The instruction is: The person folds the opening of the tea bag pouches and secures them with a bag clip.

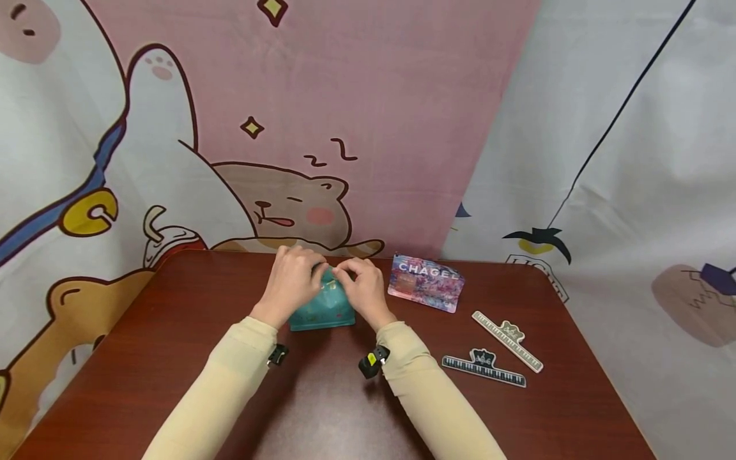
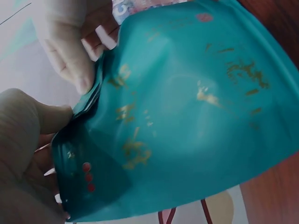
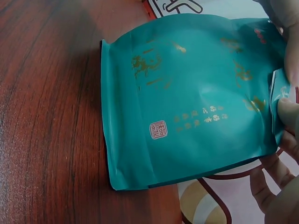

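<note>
- The step in hand looks like working at the top edge of the teal pouch (image 1: 322, 310): both hands meet at its far end while its bottom end lies toward the person on the wooden table (image 1: 172, 358)
- The pouch sits near the middle of the table's far half, its base resting on the wood and its top lifted a little by the fingers; gold lettering and a small seal mark show on its face in the right wrist view (image 3: 187, 102)
- The left hand (image 1: 292, 278) pinches the top edge, thumb against curled fingers, with the pouch's corner caught between them in the left wrist view (image 2: 28, 140)
- The right hand (image 1: 361, 285) likewise nips the same edge just beside the left, fingertips curled round a folded bit of the teal film (image 3: 285, 93)
- Judged from this, the next move calls for a firm hold on both sides of the edge and a pull apart or a tear, with the pouch kept steady so that it does not slide
- Both forearms, in pale sleeves, run forward and inward from the near edge, wrists low over the table, hands nearly touching
- To the right lie a pink printed pouch (image 1: 426, 283) and two piano-key rulers (image 1: 496, 359), well apart from the hands
</note>
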`<state>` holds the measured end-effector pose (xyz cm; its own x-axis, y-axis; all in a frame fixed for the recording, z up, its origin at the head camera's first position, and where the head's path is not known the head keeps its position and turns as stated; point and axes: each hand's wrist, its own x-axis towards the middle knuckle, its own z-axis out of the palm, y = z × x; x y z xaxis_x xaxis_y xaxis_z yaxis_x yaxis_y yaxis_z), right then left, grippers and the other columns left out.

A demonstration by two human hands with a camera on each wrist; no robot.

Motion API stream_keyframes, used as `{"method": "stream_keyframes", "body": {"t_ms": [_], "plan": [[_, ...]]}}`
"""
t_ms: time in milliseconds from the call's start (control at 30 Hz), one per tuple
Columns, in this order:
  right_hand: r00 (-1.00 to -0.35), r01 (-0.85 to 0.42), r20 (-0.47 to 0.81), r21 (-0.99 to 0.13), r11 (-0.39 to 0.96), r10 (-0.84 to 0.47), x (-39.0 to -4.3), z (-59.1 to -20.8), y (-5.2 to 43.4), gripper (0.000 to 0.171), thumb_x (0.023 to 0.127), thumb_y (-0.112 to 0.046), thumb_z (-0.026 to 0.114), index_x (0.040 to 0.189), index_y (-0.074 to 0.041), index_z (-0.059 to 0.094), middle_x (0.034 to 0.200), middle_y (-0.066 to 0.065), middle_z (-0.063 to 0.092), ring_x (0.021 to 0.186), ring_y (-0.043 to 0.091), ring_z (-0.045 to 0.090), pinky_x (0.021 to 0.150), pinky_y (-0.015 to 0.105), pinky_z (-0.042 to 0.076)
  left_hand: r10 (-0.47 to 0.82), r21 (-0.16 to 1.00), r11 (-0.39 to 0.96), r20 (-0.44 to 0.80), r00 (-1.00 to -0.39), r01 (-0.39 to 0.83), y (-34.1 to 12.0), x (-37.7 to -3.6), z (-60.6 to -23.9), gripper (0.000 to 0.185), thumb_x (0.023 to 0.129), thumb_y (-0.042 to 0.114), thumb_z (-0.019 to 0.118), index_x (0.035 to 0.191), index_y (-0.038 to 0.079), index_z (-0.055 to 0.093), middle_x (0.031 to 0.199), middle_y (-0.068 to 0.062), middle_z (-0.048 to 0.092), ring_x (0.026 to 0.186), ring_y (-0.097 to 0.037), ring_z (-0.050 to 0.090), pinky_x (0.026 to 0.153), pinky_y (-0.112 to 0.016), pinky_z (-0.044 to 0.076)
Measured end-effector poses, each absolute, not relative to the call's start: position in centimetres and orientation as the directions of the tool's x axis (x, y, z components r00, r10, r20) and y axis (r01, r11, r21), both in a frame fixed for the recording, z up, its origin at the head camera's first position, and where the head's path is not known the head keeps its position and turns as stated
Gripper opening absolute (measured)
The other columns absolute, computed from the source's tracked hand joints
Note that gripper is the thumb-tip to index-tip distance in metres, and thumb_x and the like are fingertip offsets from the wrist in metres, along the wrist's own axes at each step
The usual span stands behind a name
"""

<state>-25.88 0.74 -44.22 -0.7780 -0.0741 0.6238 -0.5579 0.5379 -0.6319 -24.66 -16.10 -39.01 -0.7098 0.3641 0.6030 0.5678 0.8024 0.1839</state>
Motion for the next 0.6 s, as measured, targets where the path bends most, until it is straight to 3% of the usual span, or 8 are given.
{"method": "stream_keyframes", "body": {"t_ms": [300,600], "plan": [[-0.803,-0.539,0.588,-0.648,0.539,-0.097,-25.86,-44.23,0.96,0.006,0.091,-0.013,0.078,0.089,-0.007,0.078,0.091,0.005,0.076,0.085,0.025,0.065,0.075,0.04,0.053,0.355,0.175,0.819,0.594,-0.722,0.546,-16.69,-24.55,-38.43,0.006,0.091,0.011,0.078,0.085,0.01,0.08,0.082,-0.005,0.076,0.075,-0.028,0.066,0.075,-0.046,0.043],[-0.839,-0.505,0.533,-0.69,0.519,-0.108,-25.8,-44.26,1.6,0.007,0.09,0.001,0.075,0.093,-0.006,0.076,0.093,0.007,0.073,0.09,0.026,0.067,0.08,0.04,0.054,0.336,0.197,0.812,0.614,-0.714,0.55,-16.43,-24.89,-38.69,0.01,0.087,0.007,0.081,0.079,0.011,0.077,0.079,-0.002,0.075,0.071,-0.024,0.067,0.072,-0.042,0.038]]}}
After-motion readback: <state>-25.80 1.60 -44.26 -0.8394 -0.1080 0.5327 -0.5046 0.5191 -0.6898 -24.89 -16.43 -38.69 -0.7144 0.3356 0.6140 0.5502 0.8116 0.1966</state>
